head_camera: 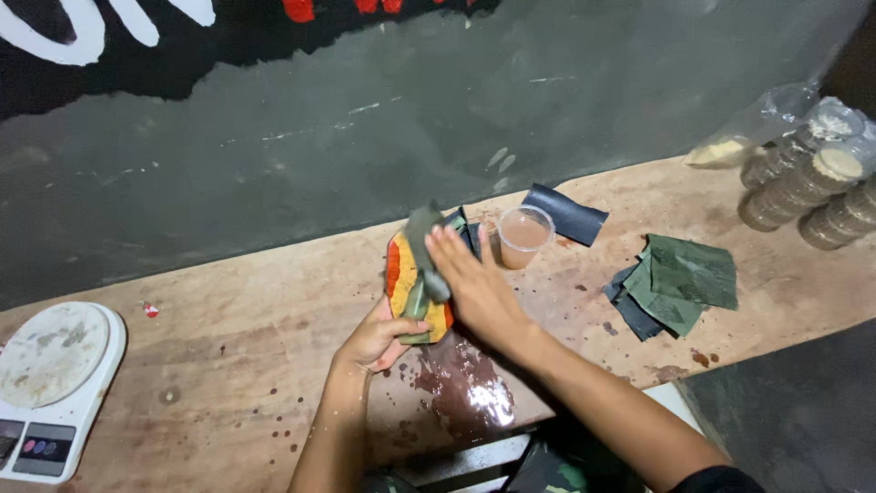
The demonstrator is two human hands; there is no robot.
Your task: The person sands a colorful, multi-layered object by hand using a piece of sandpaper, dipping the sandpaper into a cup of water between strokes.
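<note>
Holding the orange-and-yellow pad [407, 278] above the tabletop [228, 365] in my curled left hand [376, 340], I press my flat, spread right hand [474, 283] over its dark strip [424, 246] (the green sheets [684, 278] and cup [525, 236] sit untouched).

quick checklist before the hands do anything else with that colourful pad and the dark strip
1. Left hand grips the lower edge of the red, yellow and green pad: ok.
2. Right hand lies flat against the pad with fingers spread: ok.
3. Dark green strip lies straight across the pad: cannot tell, its top end curls up.
4. Plastic cup of brownish liquid stands upright: ok, but close to the right hand.
5. Table dry under the hands: not ok, dark wet splashes show there.
6. Spare green pieces lie to the right, apart from the hands: ok.
</note>
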